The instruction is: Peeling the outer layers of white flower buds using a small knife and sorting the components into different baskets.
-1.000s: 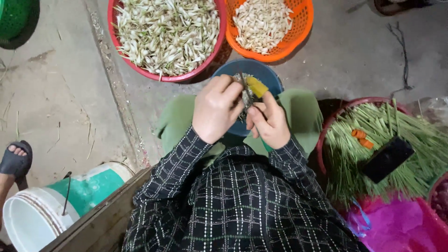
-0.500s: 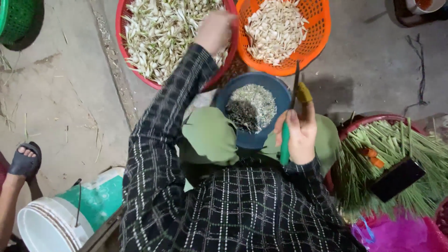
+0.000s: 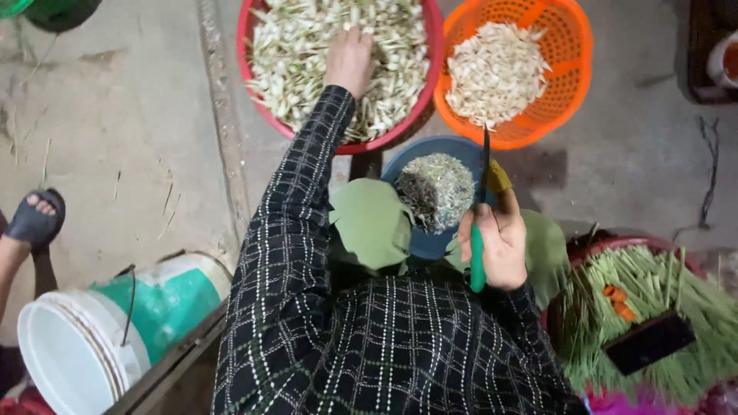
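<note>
Left hand (image 3: 350, 58) spread palm-down in red basin (image 3: 254, 92), resting on pale, slender cut stalks (image 3: 300, 69).
Right hand (image 3: 500, 242) clenched around green-handled knife (image 3: 480, 223), thin dark blade upright above round blue bowl (image 3: 400, 165) of fine, fluffy trimmings; orange perforated plastic basket (image 3: 569, 84) just beyond.

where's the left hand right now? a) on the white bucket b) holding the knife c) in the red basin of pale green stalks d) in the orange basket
c: the left hand lies on the heap of stalks inside the red basin, while the right hand holds the green-handled knife over the blue bowl.
</note>
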